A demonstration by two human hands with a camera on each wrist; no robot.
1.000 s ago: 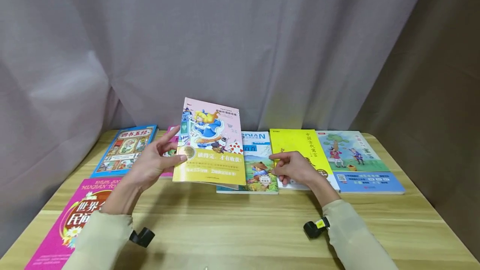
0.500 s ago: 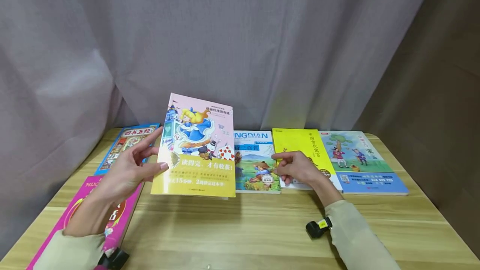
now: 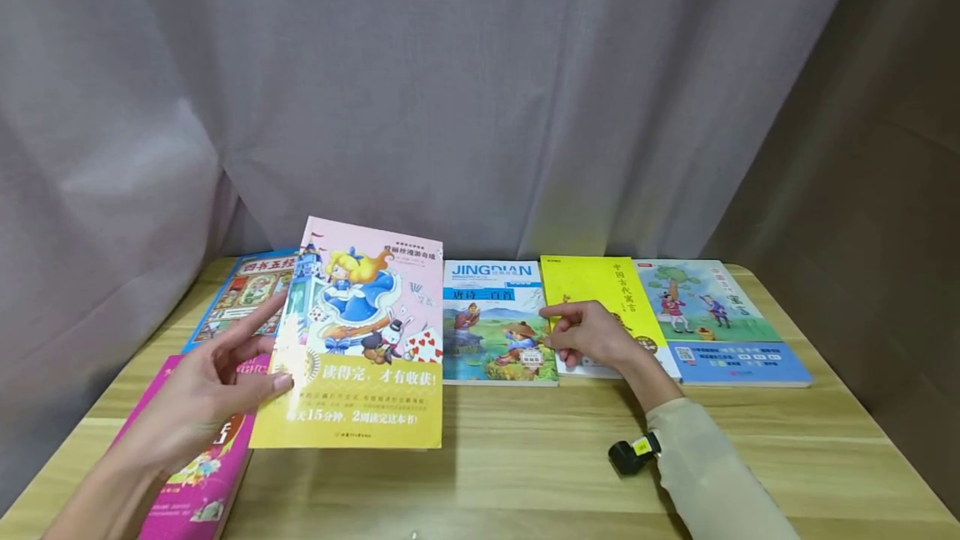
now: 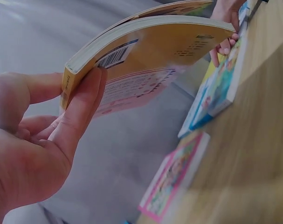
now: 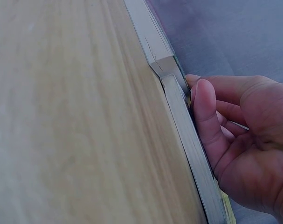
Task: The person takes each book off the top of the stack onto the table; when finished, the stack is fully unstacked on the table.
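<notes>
My left hand (image 3: 195,402) grips a pink and yellow paperback book (image 3: 360,332) by its spine side, thumb on the front cover, fingers behind. The cover shows a girl in a blue dress and faces the head camera. In the left wrist view the book's back cover (image 4: 155,51) with a barcode bends in a curve above the table. My right hand (image 3: 596,336) rests over the yellow book (image 3: 592,282), fingers loosely bent, fingertips at the edge of the blue and white book (image 3: 487,323) beside it. Thumb and forefinger come close together there in the right wrist view.
A green and blue book (image 3: 738,361) ends the row on the right. To the left lie a blue-edged book (image 3: 247,298) and, nearer, a magenta book (image 3: 198,490), both partly covered. The left wrist view shows a pink-bordered book (image 4: 171,179). A grey curtain (image 3: 480,107) hangs behind.
My left hand has carried the pink and yellow book left and toward me, uncovering the blue and white book and overlapping the magenta one. The right hand has stayed in place.
</notes>
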